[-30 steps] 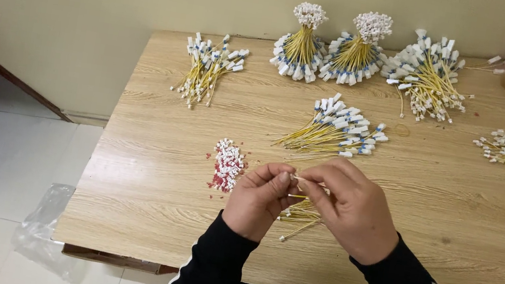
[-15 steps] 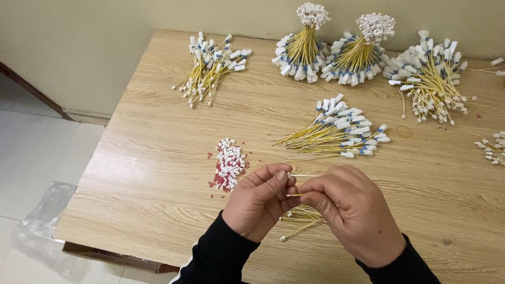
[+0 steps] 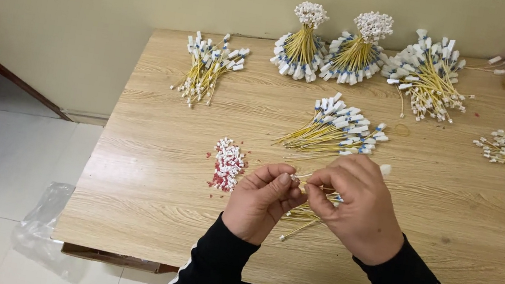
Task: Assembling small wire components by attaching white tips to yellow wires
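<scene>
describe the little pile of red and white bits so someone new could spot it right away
Start at the wooden table and find the two hands at its near edge. Just to the left hand's outer side lies the small pile of red and white pieces. Every other heap on the table is a bundle of long yellow wires with white tips; this one has no wires, only loose short bits.

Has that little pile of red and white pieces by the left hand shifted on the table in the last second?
No. The pile of red and white pieces lies at the same place on the table, left of the left hand, below the nearest wire bundle.
</scene>
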